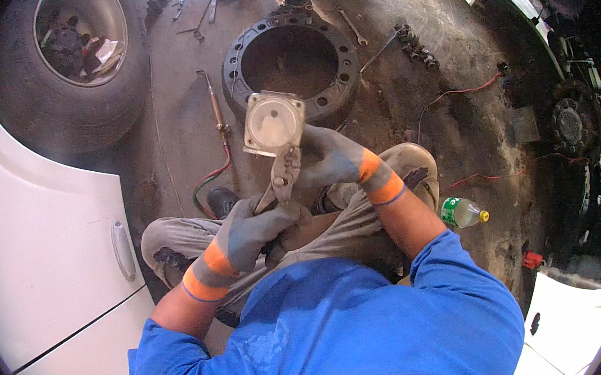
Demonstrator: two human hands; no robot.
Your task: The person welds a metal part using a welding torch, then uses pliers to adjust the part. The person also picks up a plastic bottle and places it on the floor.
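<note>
Gloved in grey with orange-banded cuffs, both of my hands work in front of my lap. My left hand [250,232] is wrapped round the handles of a pair of pliers [282,177], whose head points up and away from me. The pliers' jaws meet the near edge of a pale square metal part [274,121] with a round face and holes at its corners. My right hand [323,158] is closed at the part's right and near side, beside the pliers' head; its fingertips are partly hidden.
Beyond the part lies a large brake drum [236,85]. A torch [217,112] with red and green hoses rests left of it, near a big tyre [91,117]. A wrench [352,26], a bottle [464,212] and thin red cable lie rightward. White doors [52,233] flank me; another person's feet show at the top.
</note>
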